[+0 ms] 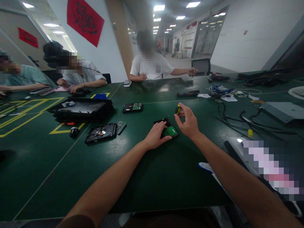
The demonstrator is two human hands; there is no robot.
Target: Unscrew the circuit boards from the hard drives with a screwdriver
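Observation:
A hard drive [171,130] with a green circuit board lies on the dark green table in front of me. My left hand [155,134] holds it down, fingers over its black left part and thumb along the near edge. Just right of it, my right hand [187,120] is closed on a screwdriver [178,109] with a yellow and black handle. The screwdriver's tip is too small to make out. To the left lies an opened black drive housing [101,133] beside a loose circuit board [122,127]. Another hard drive [132,107] lies farther back.
A black tray [82,107] and a computer mouse [74,131] are at left. Black cables [239,122], a grey metal box [282,111] and a laptop-like device [237,145] are at right. A person [152,68] sits opposite; others sit at the far left.

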